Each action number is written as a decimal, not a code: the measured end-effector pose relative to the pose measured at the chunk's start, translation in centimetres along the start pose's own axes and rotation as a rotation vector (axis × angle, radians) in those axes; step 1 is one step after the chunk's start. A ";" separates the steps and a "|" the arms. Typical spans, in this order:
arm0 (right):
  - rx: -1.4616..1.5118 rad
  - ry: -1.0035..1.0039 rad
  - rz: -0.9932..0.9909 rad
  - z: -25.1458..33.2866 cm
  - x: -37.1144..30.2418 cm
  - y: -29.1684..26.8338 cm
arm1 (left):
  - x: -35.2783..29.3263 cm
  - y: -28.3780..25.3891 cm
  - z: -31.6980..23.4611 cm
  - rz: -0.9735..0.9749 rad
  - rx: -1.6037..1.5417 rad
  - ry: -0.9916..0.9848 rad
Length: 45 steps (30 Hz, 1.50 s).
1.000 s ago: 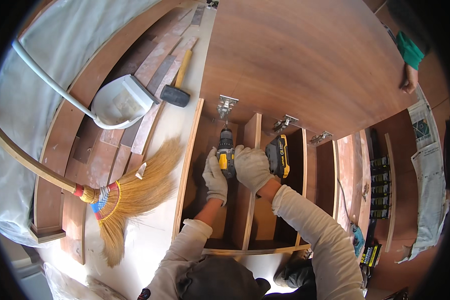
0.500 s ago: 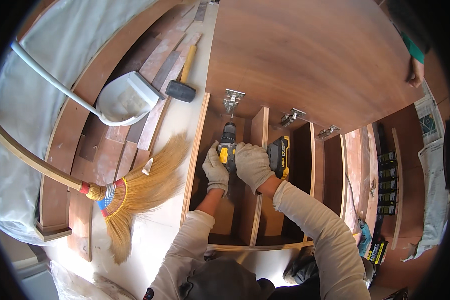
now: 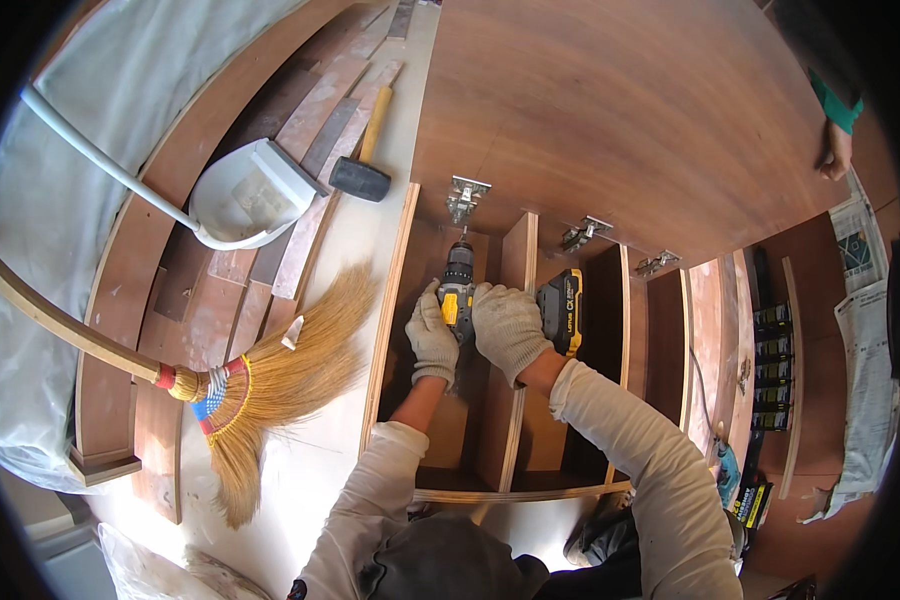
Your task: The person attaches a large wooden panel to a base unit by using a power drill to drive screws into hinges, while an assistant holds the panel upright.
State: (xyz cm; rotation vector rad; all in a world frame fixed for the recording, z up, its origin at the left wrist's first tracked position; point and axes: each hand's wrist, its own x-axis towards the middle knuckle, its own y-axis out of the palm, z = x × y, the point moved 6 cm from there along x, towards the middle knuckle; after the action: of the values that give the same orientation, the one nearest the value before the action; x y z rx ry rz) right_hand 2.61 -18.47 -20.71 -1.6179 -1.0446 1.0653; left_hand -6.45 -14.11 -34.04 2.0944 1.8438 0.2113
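Note:
A yellow and black cordless drill (image 3: 458, 275) lies across the open cabinet (image 3: 517, 300), its chuck pointing away from me. The bit's tip is at or very near a metal hinge (image 3: 463, 198) low on the raised wooden panel (image 3: 620, 110). In a pale knitted glove, my right hand (image 3: 510, 330) is closed around the drill's handle, and the battery (image 3: 562, 310) sticks out to its right. My left hand (image 3: 432, 340), gloved the same way, is closed against the left side of the drill body. More hinges (image 3: 586, 234) join panel and cabinet farther right.
To the left are a straw broom (image 3: 290, 370), a grey dustpan (image 3: 253, 195), a rubber mallet (image 3: 363, 175) and wooden boards (image 3: 185, 340). Another person's hand (image 3: 836, 152) is by the panel's right edge. A teal power tool (image 3: 729, 472) and small boxes (image 3: 771, 370) stand right of the cabinet.
My hands and the drill stay at the same hinge, with hardly any shift. At the upper right, the other person's hand has moved slightly.

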 end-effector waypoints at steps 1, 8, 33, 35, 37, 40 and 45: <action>-0.004 0.000 -0.001 0.0 0.0 0.0 | -0.1 0.1 -0.1 0.000 -0.004 -0.004; -0.067 0.005 0.034 0.2 0.3 0.2 | 0.3 -0.1 0.1 0.005 0.051 0.008; -0.068 -0.021 0.016 -0.3 0.5 0.5 | 0.4 0.4 0.1 0.083 0.011 -0.048; -0.070 -0.018 0.012 -0.2 0.6 0.3 | 0.9 0.2 0.5 0.086 0.084 -0.026; -0.069 -0.014 0.014 -0.2 0.5 -0.1 | 1.1 0.3 1.0 0.081 0.044 -0.049; -0.100 -0.001 0.022 -0.2 1.0 0.2 | 0.9 0.2 1.5 0.069 0.024 -0.078; -0.096 0.007 0.028 0.0 0.7 0.3 | 1.2 0.2 1.3 0.073 0.033 -0.024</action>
State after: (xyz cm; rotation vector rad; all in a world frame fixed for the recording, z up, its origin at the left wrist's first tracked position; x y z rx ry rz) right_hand 2.89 -17.89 -21.16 -1.7161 -1.0865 1.0410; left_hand -5.67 -13.11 -35.35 2.1793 1.7704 0.1741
